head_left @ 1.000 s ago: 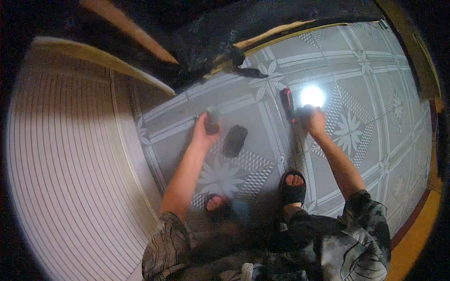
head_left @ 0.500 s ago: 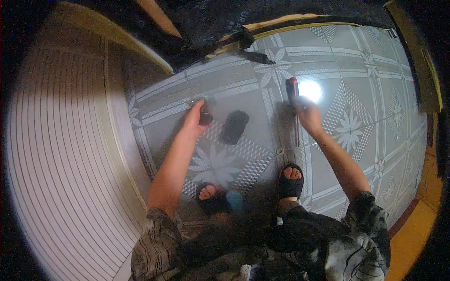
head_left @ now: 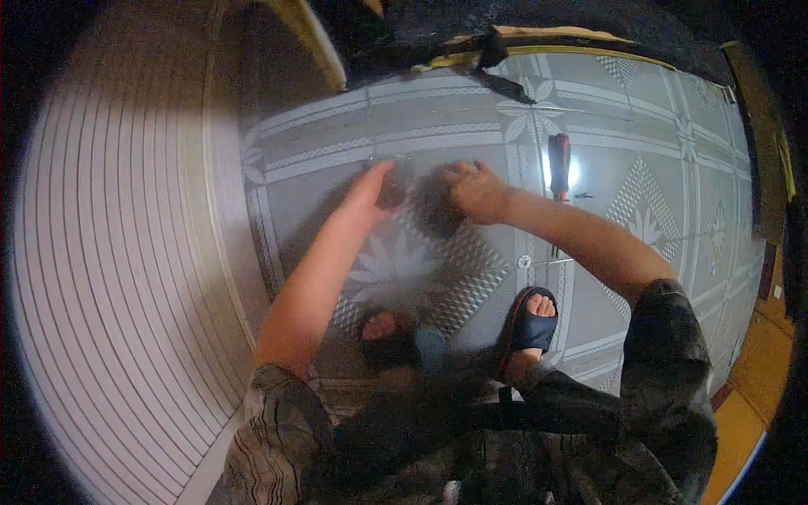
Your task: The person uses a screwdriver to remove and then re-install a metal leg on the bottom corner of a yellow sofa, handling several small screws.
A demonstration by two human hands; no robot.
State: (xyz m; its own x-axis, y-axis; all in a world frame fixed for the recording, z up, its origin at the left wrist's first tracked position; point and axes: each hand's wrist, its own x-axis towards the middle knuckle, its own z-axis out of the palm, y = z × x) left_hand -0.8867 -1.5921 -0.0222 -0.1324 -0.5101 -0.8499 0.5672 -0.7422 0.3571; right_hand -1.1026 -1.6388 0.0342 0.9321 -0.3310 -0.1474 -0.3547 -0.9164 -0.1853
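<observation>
My left hand [head_left: 368, 196] curls round a small, dark, rounded object [head_left: 394, 192] with a see-through rim, held low over the tiles; blur hides its kind. Beside it my right hand [head_left: 478, 194] has bent fingers closed on the far side of a dark blocky object [head_left: 438, 206]. That block sits on the floor, partly hidden and blurred. To the right of my right hand lies a screwdriver [head_left: 559, 164] with a black and red handle, its shaft partly behind my forearm.
Patterned grey tiles [head_left: 589, 295] make up the floor. A small dark piece [head_left: 582, 195] and a ring-shaped piece [head_left: 524, 263] lie near the screwdriver. Ribbed panelling [head_left: 126, 252] rises on the left. Dark sheeting [head_left: 555, 21] borders the far side. My sandalled foot [head_left: 532, 324] is close by.
My right hand has let go of the screwdriver, left it on the tiles, and moved left onto the dark block. My left hand still holds its small dark object.
</observation>
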